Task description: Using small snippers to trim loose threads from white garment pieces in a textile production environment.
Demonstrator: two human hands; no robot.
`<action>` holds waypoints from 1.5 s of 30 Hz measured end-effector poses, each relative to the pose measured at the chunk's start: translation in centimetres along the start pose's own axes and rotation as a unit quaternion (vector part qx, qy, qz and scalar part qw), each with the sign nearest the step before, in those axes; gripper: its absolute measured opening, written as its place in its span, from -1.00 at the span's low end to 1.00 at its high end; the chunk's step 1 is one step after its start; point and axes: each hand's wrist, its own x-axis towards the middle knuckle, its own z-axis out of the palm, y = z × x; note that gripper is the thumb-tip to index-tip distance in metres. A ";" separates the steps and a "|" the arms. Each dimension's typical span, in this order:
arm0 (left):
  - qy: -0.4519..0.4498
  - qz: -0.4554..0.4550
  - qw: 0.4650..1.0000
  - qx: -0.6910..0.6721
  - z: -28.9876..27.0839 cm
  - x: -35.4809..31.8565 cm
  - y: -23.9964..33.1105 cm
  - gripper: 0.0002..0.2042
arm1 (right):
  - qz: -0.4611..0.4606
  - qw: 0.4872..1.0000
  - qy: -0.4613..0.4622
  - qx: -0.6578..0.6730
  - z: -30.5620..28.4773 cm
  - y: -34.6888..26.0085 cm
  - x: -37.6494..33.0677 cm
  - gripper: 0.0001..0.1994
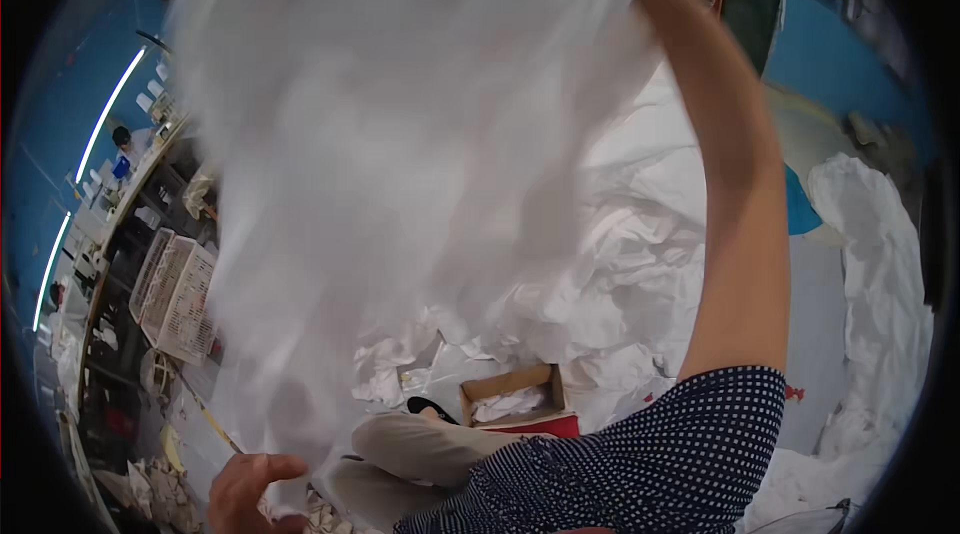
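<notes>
A large white cloth (400, 134), smeared by motion, hangs in the air in front of me and fills the upper middle of the head view. My right arm (735, 204) is raised and stretched forward. At the cloth's upper right edge, its hand disappears behind the fabric, so the fingers and their grip are hidden. Low on the left is my left hand (255, 494), its fingers curved with a gap between thumb and forefinger. It is near the cloth's lower end, and I see nothing gripped in it.
Heaped white fabric (640, 264) covers the floor ahead; more white cloth (875, 284) lies at the right. By my bent legs stands an open cardboard box (510, 396) with white pieces inside. Plastic crates (175, 299) sit at left, near a long worktable with people beyond.
</notes>
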 end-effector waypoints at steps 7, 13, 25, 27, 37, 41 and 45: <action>-0.063 -0.245 0.966 -0.052 0.9 -4.5 -9.2 -0.50 | 0.107 0.949 0.104 -0.278 1.3 24.6 -4.3 -0.64; -0.112 -0.376 0.918 -0.059 1.6 -5.4 -12.8 -0.60 | 0.151 0.987 0.040 0.031 15.0 23.0 -24.2 -0.60; 0.021 -0.586 0.792 -0.172 5.7 -17.9 -22.3 -0.69 | 0.033 0.887 -0.393 0.241 40.4 -7.7 -41.7 -0.77; 0.019 -0.642 0.750 -0.161 5.3 -21.7 -24.1 -0.68 | 0.010 0.853 -0.448 0.266 48.0 -11.0 -49.2 -0.74; 0.027 -0.765 0.634 -0.107 8.5 -36.8 -32.0 -0.67 | -0.073 0.844 -0.527 0.069 65.4 -29.1 -74.3 -0.08; 0.021 -0.742 0.649 -0.165 11.4 -38.1 -37.0 -0.69 | 0.029 0.859 -0.510 0.000 71.9 -24.8 -74.7 -0.51; 0.036 -0.744 0.645 -0.173 12.2 -41.2 -39.2 -0.70 | 0.132 0.720 -0.538 0.419 62.9 -32.6 -78.3 -0.82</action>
